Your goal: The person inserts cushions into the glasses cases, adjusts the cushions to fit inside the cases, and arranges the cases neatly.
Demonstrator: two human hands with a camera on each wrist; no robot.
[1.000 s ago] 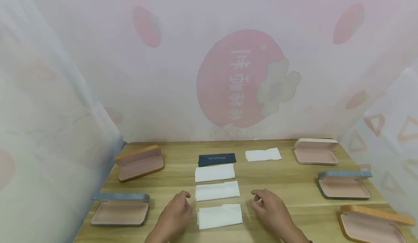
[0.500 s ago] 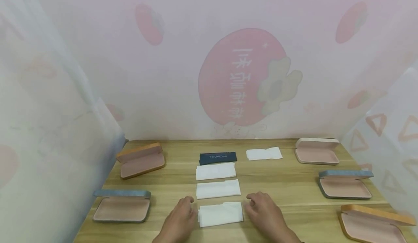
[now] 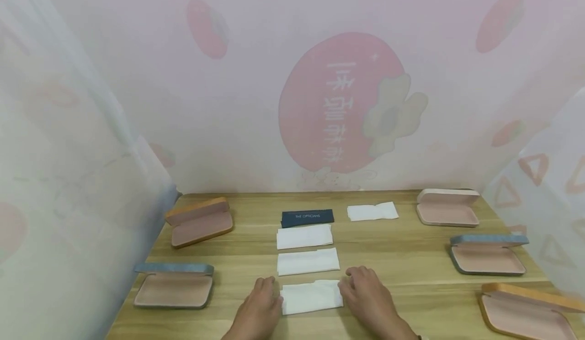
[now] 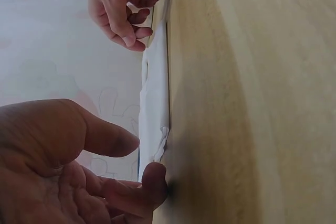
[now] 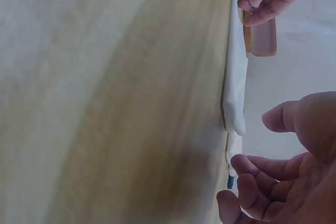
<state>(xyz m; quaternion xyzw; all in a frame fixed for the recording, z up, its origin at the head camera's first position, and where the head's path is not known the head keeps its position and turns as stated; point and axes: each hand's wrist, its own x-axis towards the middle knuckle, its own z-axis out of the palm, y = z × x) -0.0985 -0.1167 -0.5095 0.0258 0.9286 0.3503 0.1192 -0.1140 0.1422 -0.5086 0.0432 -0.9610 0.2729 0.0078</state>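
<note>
The nearest of the folded white cloths (image 3: 312,297) lies flat on the wooden table between the two hands. My left hand (image 3: 259,307) is at its left end, thumb and fingers apart, the fingertips low by the cloth's edge in the left wrist view. Whether they touch the cloth I cannot tell. At the other end, my right hand (image 3: 368,299) hovers with loosely bent fingers; in the right wrist view a gap parts its thumb from its fingers (image 5: 257,192), and nothing sits between them. Behind lie a second white cloth (image 3: 308,261) and a third white cloth (image 3: 304,237).
Farther back are a dark cloth (image 3: 307,218) printed "THE OPTICIANS" and another white cloth (image 3: 372,211). Opened glasses cases line both sides: orange (image 3: 202,228) and blue (image 3: 173,290) at left, white (image 3: 448,214), blue (image 3: 489,259) and orange (image 3: 530,315) at right. Printed curtains enclose the table.
Both hands have moved inward and toward the near edge, closing on the two ends of the nearest white cloth. The cloths and cases keep their places; the head view has shifted slightly.
</note>
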